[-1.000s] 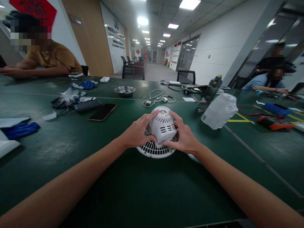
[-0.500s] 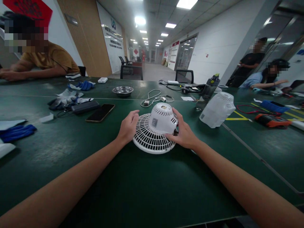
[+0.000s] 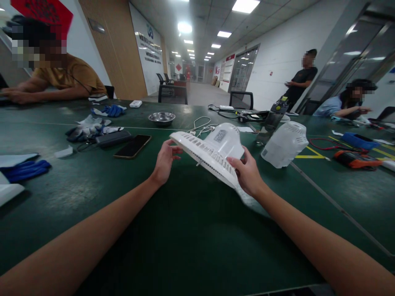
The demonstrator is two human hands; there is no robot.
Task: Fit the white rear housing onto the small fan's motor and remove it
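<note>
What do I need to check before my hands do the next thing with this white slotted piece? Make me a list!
1. Right hand has hold of the white slotted piece: ok, at its right side.
2. Left hand grips it too: cannot tell; it is at the left rim, but contact is unclear.
3. Piece lies flat on the green table: not ok, it is tilted.
4. Phone apart from the piece: ok, off to the left.
5. Metal bowl apart from both hands: ok, farther back.
</note>
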